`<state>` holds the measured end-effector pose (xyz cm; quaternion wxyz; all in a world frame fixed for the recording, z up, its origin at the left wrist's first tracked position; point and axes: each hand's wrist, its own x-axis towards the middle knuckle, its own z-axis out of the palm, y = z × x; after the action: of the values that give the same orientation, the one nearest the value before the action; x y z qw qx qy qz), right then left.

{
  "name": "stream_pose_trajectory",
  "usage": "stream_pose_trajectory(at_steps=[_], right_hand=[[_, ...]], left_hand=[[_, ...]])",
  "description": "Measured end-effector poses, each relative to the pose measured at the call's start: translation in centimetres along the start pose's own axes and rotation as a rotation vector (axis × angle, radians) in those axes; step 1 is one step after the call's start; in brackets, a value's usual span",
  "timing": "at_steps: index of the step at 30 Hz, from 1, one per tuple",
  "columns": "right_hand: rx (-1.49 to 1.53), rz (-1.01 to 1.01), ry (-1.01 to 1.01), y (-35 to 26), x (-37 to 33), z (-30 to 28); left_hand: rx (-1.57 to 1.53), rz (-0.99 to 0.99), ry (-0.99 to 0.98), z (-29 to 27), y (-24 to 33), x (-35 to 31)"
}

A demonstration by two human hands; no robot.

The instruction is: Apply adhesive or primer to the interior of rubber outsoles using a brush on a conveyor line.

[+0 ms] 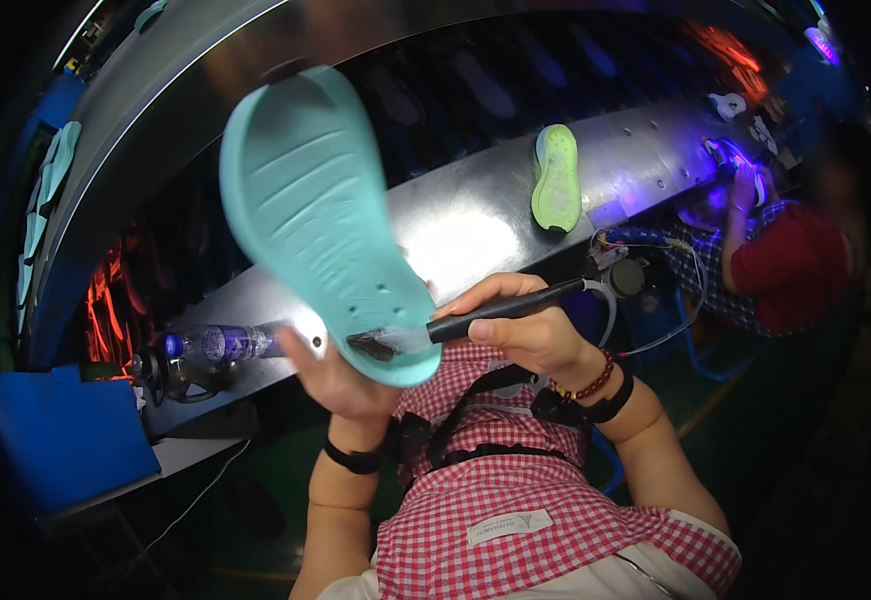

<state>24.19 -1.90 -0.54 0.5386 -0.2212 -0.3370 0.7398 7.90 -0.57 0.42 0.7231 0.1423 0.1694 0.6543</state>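
Note:
A light teal shoe sole (pixel 305 200) is held up in front of me, its wide end far and its narrower end close to my body. My left hand (pixel 345 385) grips the narrower end from the left and below, with part of the fingers hidden behind it. In my right hand (pixel 535 340) is a brush (pixel 515 308) with a thick black handle, held much like a pen. Its bristles (pixel 380 342) rest against the sole's inner face at the near end, below several small holes. A pale tube runs from the handle's back end.
A shiny metal ledge (pixel 460 240) crosses ahead, with a yellow-green sole (pixel 557 180) on it. To the left stand a clear bottle (pixel 195 350) and a blue box (pixel 75 435). More teal soles (pixel 45 220) are at far left. A co-worker (pixel 790 260) sits at right under violet light.

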Motion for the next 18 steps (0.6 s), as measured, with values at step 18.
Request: stream_pose_trajectory(at_steps=[18], right_hand=[[-0.794, -0.198, -0.587, -6.9, 0.3, 0.2]], left_hand=[[0.578, -0.742, -0.229, -0.5, 5.0, 2.3]])
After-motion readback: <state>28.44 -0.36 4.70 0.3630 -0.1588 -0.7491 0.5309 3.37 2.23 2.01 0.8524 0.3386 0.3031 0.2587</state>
